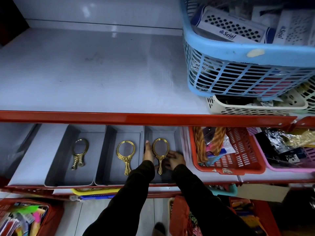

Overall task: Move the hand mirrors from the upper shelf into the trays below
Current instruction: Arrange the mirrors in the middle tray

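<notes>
Three grey trays sit side by side on the lower shelf. The left tray (56, 169) holds gold hand mirrors (79, 153) with two handles showing. In the middle tray (104, 167) lie round gold mirrors (126, 155), stacked. Over the right tray (177, 138) an oval gold hand mirror (160, 149) is held low, handle towards me. My left hand (148, 154) cups its left rim and my right hand (176, 159) touches its right side near the neck. No mirror is visible on the upper shelf (85, 74).
A blue basket (238, 53) of packets stands on a cream basket (219, 106) at the upper shelf's right. The shelf's red front lip (136, 119) overhangs the trays. A red basket (226, 166) and a pink basket (289, 169) sit right of the trays. More baskets lie below.
</notes>
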Tool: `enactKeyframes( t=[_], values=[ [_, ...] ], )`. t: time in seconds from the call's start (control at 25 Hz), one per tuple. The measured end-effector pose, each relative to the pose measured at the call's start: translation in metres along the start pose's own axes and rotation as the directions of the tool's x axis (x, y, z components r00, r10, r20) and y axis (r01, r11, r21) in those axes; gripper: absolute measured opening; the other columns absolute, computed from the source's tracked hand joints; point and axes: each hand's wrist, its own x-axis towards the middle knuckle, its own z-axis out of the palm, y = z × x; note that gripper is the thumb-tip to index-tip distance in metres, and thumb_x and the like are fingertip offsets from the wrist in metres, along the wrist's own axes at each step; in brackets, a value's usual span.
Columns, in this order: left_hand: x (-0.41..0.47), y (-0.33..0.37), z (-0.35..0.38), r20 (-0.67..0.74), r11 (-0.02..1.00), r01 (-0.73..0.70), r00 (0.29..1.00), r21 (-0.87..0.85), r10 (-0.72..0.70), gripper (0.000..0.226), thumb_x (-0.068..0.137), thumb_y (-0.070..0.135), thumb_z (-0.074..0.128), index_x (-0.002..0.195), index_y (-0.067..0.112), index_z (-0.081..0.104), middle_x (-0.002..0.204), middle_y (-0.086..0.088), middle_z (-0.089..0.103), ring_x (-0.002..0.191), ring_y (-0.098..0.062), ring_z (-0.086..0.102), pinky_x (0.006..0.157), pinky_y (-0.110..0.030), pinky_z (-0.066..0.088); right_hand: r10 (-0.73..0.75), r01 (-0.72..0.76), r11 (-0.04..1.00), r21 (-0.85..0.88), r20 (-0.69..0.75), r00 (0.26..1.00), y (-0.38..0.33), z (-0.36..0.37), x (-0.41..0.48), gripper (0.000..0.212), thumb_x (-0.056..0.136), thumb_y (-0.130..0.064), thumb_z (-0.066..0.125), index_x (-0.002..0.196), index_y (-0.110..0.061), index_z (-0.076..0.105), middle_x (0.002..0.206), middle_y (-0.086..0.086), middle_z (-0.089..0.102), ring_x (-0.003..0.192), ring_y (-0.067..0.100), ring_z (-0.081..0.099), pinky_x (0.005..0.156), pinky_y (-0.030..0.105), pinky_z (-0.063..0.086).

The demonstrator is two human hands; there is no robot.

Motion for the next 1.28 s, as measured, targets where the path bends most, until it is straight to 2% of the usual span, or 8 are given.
enactKeyframes(
  t=[0.12, 0.24, 0.36, 0.52, 0.76, 0.96, 1.12, 1.28],
  values=[
    [-0.002, 0.001, 0.0, -0.014, 0.999, -0.012, 1.0, 0.053, 0.013, 0.077, 0.092, 0.065, 0.026, 0.153, 0.019, 0.022, 0.157, -0.005, 0.027, 0.143, -0.029, 0.026, 0.115, -0.054, 0.024, -0.072, 0.067, 0.982, -0.174, -0.024, 0.997, 0.008, -0.005, 0.015, 0.033, 0.092, -0.003, 0.048, 0.09, -0.03, 0.065, 0.126, 0.009, 0.068, 0.119, 0.034, 0.061, 0.107, 0.051, 0.048],
    [-0.011, 0.003, -0.004, 0.01, 0.996, -0.047, 0.999, 0.079, 0.047, 0.076, 0.092, 0.065, 0.025, 0.152, 0.018, 0.023, 0.157, -0.006, 0.028, 0.143, -0.028, 0.027, 0.113, -0.05, 0.025, -0.195, 0.178, 0.948, -0.263, -0.043, 0.98, -0.015, -0.005, -0.026, 0.036, 0.094, -0.004, 0.043, 0.116, -0.015, 0.069, 0.126, 0.011, 0.067, 0.12, 0.032, 0.059, 0.107, 0.048, 0.048],
    [-0.026, 0.016, -0.019, 0.076, 0.989, -0.144, 0.987, 0.038, 0.141, 0.068, 0.097, 0.056, 0.023, 0.149, 0.014, 0.029, 0.152, -0.009, 0.036, 0.14, -0.03, 0.034, 0.114, -0.046, 0.027, -0.268, 0.265, 0.957, -0.117, -0.013, 0.963, -0.031, 0.006, -0.053, 0.037, 0.094, 0.003, 0.041, 0.113, -0.015, 0.068, 0.122, 0.011, 0.066, 0.112, 0.03, 0.062, 0.104, 0.045, 0.051],
    [-0.029, 0.046, -0.061, 0.064, 0.974, -0.224, 0.972, -0.038, 0.226, 0.065, 0.098, 0.054, 0.022, 0.146, 0.013, 0.036, 0.148, -0.009, 0.043, 0.138, -0.033, 0.037, 0.114, -0.045, 0.028, -0.265, 0.261, 0.96, 0.101, 0.028, 0.964, -0.047, 0.042, -0.077, 0.021, 0.097, -0.004, 0.051, 0.1, -0.019, 0.067, 0.112, 0.01, 0.066, 0.093, 0.026, 0.065, 0.077, 0.036, 0.057],
    [-0.023, 0.072, -0.119, -0.071, 0.976, -0.185, 0.981, -0.11, 0.178, 0.069, 0.095, 0.056, 0.03, 0.143, 0.007, 0.04, 0.15, -0.023, 0.036, 0.14, -0.042, 0.028, 0.118, -0.047, 0.023, -0.171, 0.155, 0.981, 0.117, 0.135, 0.976, -0.041, 0.11, -0.09, 0.022, 0.099, -0.011, 0.051, 0.117, -0.006, 0.063, 0.128, 0.025, 0.062, 0.089, 0.025, 0.064, 0.071, 0.028, 0.051],
    [-0.022, 0.074, -0.141, -0.055, 0.999, 0.002, 0.998, -0.053, -0.005, 0.077, 0.097, 0.057, 0.017, 0.152, 0.004, 0.017, 0.158, -0.016, 0.019, 0.147, -0.031, 0.018, 0.121, -0.038, 0.014, -0.016, 0.019, 0.999, -0.034, 0.087, 0.996, -0.014, 0.149, -0.061, 0.061, 0.092, -0.047, 0.051, 0.137, -0.007, 0.052, 0.14, 0.019, 0.057, 0.127, 0.036, 0.054, 0.113, 0.049, 0.041],
    [-0.022, 0.064, -0.143, -0.047, 0.994, 0.11, 0.993, -0.019, -0.11, 0.076, 0.098, 0.054, 0.017, 0.147, -0.004, 0.021, 0.153, -0.024, 0.018, 0.143, -0.038, 0.017, 0.118, -0.037, 0.015, 0.083, -0.079, 0.992, -0.097, 0.031, 0.996, 0.006, 0.156, -0.057, 0.072, 0.092, -0.061, 0.043, 0.14, -0.007, 0.05, 0.137, 0.019, 0.058, 0.127, 0.037, 0.054, 0.113, 0.048, 0.04],
    [-0.019, 0.061, -0.146, -0.044, 0.995, 0.101, 0.994, 0.017, -0.1, 0.072, 0.098, 0.054, 0.017, 0.147, 0.002, 0.032, 0.149, -0.021, 0.038, 0.14, -0.033, 0.033, 0.115, -0.036, 0.027, 0.109, -0.107, 0.988, -0.109, 0.016, 0.994, 0.016, 0.159, -0.056, 0.062, 0.095, -0.055, 0.041, 0.128, -0.005, 0.058, 0.125, 0.021, 0.064, 0.117, 0.036, 0.06, 0.108, 0.046, 0.045]
  ],
)
